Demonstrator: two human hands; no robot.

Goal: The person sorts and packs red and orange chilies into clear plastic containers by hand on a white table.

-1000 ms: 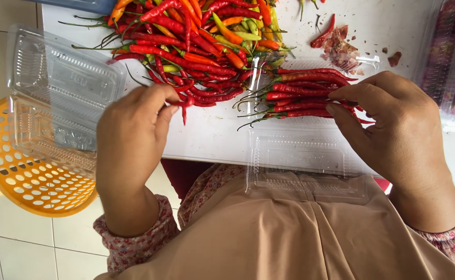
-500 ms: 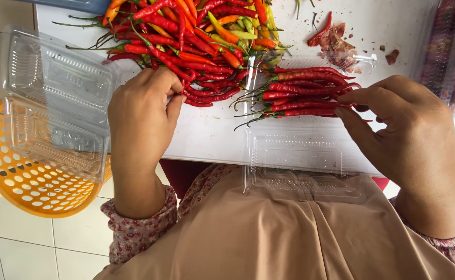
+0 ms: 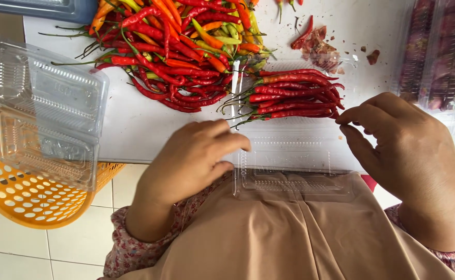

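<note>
The left hand (image 3: 191,161) is seen loosely curled, fingertips resting at the left edge of the open clear plastic container (image 3: 289,155); nothing is gripped. The right hand (image 3: 403,150) is half open, thumb and forefinger pinched narrow at the tips of the sorted red chillies (image 3: 295,96) laid in the container's far half. A loose chilli pile (image 3: 175,52) lies far left on the white table (image 3: 134,129). Empty clear containers (image 3: 46,114) are stacked over an orange basket (image 3: 25,197) at left, above a tiled floor (image 3: 56,254). Both wrists are bent inward over the container's near lid.
</note>
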